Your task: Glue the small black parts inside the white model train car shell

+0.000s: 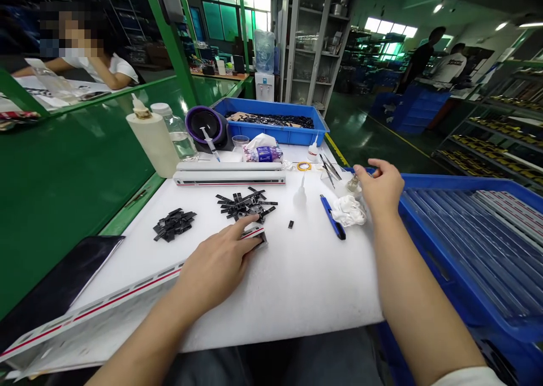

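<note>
Bare forearms (407, 284) stretch across the white counter (305, 290). Beneath the left hand (218, 259) runs a long, red-striped white shell (127, 293), its far end grasped between thumb and fingers. The right hand's (382, 188) fingers curl; whether they grip anything, I cannot tell. Black pieces (244, 202) heap just past the left fingertips.

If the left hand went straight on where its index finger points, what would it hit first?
The left hand would probably meet the black pieces piled just ahead; the small white bottle stands farther along, roughly in line. Depth is unclear, so it might pass above the pieces.
</note>
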Motion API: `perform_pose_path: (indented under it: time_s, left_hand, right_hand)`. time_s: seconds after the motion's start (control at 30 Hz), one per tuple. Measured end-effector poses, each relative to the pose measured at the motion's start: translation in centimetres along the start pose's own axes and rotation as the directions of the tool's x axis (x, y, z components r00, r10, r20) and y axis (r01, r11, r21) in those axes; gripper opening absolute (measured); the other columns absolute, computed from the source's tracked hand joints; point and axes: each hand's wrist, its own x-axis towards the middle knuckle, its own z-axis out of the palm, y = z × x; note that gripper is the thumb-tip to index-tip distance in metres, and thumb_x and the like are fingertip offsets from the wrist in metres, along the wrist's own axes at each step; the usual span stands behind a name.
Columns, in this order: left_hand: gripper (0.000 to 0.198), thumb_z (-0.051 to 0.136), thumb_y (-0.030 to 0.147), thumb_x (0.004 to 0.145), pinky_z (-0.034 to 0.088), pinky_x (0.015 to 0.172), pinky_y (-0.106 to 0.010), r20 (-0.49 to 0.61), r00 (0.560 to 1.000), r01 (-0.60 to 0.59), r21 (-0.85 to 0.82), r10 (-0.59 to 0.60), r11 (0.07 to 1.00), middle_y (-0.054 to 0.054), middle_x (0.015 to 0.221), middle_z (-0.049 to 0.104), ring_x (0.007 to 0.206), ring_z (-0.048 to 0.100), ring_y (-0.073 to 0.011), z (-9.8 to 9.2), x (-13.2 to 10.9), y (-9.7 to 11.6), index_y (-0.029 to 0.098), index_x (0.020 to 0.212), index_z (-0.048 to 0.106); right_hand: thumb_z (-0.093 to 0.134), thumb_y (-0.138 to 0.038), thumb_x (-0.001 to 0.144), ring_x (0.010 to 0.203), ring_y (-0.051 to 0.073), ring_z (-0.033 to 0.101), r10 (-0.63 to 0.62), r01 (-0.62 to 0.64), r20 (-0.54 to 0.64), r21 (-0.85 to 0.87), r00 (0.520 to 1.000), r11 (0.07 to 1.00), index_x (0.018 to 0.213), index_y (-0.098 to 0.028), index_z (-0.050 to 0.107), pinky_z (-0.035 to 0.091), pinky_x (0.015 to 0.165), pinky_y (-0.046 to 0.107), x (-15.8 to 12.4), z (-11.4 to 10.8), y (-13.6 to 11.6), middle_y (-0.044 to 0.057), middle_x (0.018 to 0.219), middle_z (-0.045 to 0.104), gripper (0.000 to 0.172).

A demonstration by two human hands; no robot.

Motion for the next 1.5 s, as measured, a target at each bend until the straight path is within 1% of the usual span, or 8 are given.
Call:
perform_pose_path:
  time_s: [0.07,0.13,0.27,0.33,0.7,1.17,1.37,1.5]
  left_hand:
    - [0.037,0.037,0.026,0.093,0.055,0.087,-0.039,-0.006,1.000,-0.010,0.000,0.010,1.000,0.002,0.152,0.042,0.112,0.063,-0.0270,0.0,0.0,0.0,0.031,0.108,0.071]
    - [0.037,0.037,0.025,0.093,0.055,0.088,-0.041,-0.001,1.000,-0.020,0.010,0.020,1.000,0.002,0.151,0.043,0.112,0.063,-0.0269,0.0,-0.1,0.0,0.031,0.108,0.071]
    - [0.037,0.036,0.024,0.094,0.055,0.087,-0.043,0.036,0.999,-0.024,0.040,0.023,0.999,0.002,0.152,0.040,0.112,0.062,-0.0272,-0.1,-0.1,0.0,0.033,0.113,0.067]
    - [0.038,0.036,0.024,0.094,0.055,0.088,-0.043,0.051,0.998,-0.023,0.041,0.021,0.999,0.001,0.153,0.040,0.114,0.061,-0.0268,-0.2,-0.1,0.0,0.032,0.116,0.066]
    - [0.038,0.034,0.028,0.096,0.055,0.083,-0.033,0.130,0.991,-0.014,-0.025,0.017,1.000,0.004,0.152,0.041,0.113,0.062,-0.0226,-1.3,0.7,-0.7,0.034,0.121,0.062]
    - [0.039,0.033,0.039,0.098,0.051,0.088,-0.031,0.229,0.973,0.014,-0.207,0.034,0.978,0.004,0.152,0.038,0.109,0.063,-0.0223,-1.3,2.0,-2.1,0.033,0.122,0.063]
    - [0.036,0.036,0.033,0.097,0.055,0.078,-0.034,0.120,0.993,-0.019,-0.023,0.021,1.000,0.003,0.153,0.038,0.101,0.066,-0.0223,-0.9,0.9,-1.1,0.033,0.118,0.064]
    - [0.032,0.041,0.025,0.094,0.055,0.086,-0.042,-0.003,0.993,-0.114,0.150,0.116,0.982,-0.008,0.151,0.041,0.109,0.063,-0.0272,-0.2,0.2,0.8,0.022,0.113,0.066]
  right_hand:
    - [0.065,-0.041,0.079,0.065,0.016,0.049,-0.091,0.094,-0.038,0.071,0.995,0.993,0.101,-0.016,0.071,0.043,0.068,0.031,-1.3,-0.5,-1.7,-0.002,0.067,0.051,0.034]
    - [0.058,-0.037,0.084,0.061,0.015,0.050,-0.200,0.162,0.184,0.205,0.962,0.965,0.095,-0.017,0.072,0.042,0.062,0.028,-3.0,-0.7,-3.6,-0.001,0.065,0.054,0.026]
    - [0.060,-0.023,0.080,0.066,0.016,0.060,-0.375,0.264,0.775,0.274,0.510,0.925,0.088,-0.021,0.075,0.043,0.062,0.027,-6.8,0.2,-6.5,0.001,0.071,0.068,0.017]
    - [0.059,-0.020,0.080,0.075,0.018,0.063,-0.346,0.350,0.843,0.204,0.412,0.914,0.094,-0.021,0.075,0.044,0.068,0.028,-8.1,1.0,-7.0,0.002,0.079,0.072,0.022]
    - [0.056,-0.031,0.088,0.089,0.026,0.066,-0.280,0.581,0.888,0.018,0.364,0.814,0.089,-0.019,0.076,0.044,0.070,0.033,-9.3,1.6,-7.6,0.010,0.090,0.072,0.024]
    - [0.049,-0.020,0.091,0.095,0.024,0.065,-0.372,0.598,0.888,0.147,0.272,0.788,0.093,-0.020,0.074,0.045,0.077,0.030,-8.8,0.4,-8.2,0.008,0.095,0.074,0.025]
    - [0.053,-0.017,0.083,0.074,0.019,0.066,-0.308,0.341,0.874,0.178,0.376,0.923,0.079,-0.020,0.071,0.044,0.064,0.027,-8.4,0.7,-7.5,0.005,0.080,0.073,0.019]
    - [0.060,-0.021,0.078,0.062,0.014,0.067,-0.161,-0.258,0.868,0.310,0.470,0.915,0.077,-0.018,0.068,0.050,0.058,0.024,-7.5,0.9,-7.2,0.003,0.074,0.072,0.009]
